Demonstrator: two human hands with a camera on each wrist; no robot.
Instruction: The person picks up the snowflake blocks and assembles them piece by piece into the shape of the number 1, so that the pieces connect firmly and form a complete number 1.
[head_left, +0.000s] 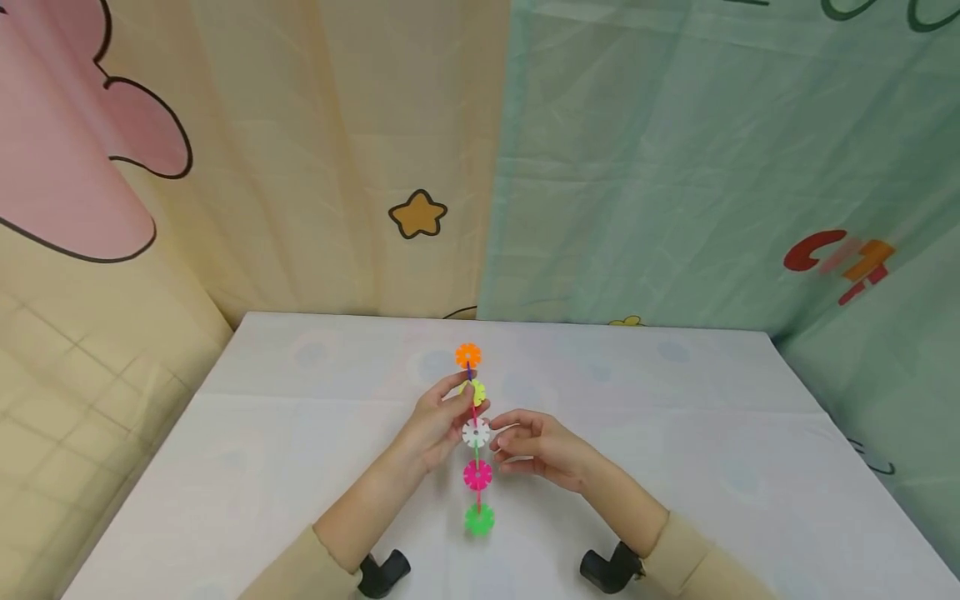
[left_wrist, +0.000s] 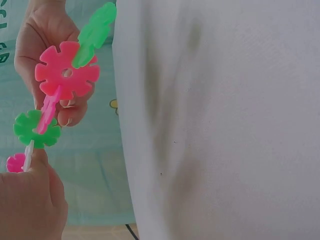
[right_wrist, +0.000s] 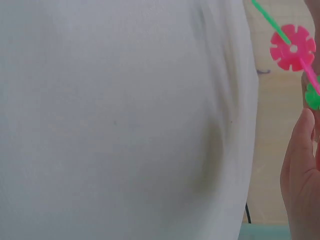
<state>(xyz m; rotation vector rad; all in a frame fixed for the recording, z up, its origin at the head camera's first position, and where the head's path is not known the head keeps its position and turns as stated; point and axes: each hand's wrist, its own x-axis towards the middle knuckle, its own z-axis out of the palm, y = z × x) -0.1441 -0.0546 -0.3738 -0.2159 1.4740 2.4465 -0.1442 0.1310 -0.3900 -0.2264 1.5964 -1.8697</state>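
Note:
A chain of slotted plastic snowflake discs runs upright before me in the head view. Its face-on discs are orange (head_left: 462, 355), yellow (head_left: 480, 395), white (head_left: 468, 434), pink (head_left: 470, 476) and green (head_left: 479, 523), with edge-on discs linking them. My left hand (head_left: 441, 421) pinches the chain near the yellow disc. To the right of the white disc is my right hand (head_left: 547, 450), its fingers loosely bent with nothing gripped; whether its fingertips touch the chain I cannot tell. In the left wrist view a pink disc (left_wrist: 50, 70) and a tilted green disc (left_wrist: 95, 35) hang above my left hand.
A white-covered table (head_left: 637, 375) lies beneath both hands. Behind it hang a cream curtain (head_left: 300, 167) and a green curtain (head_left: 637, 167). Black wrist mounts (head_left: 384, 573) sit beside the beige sleeves (head_left: 307, 567).

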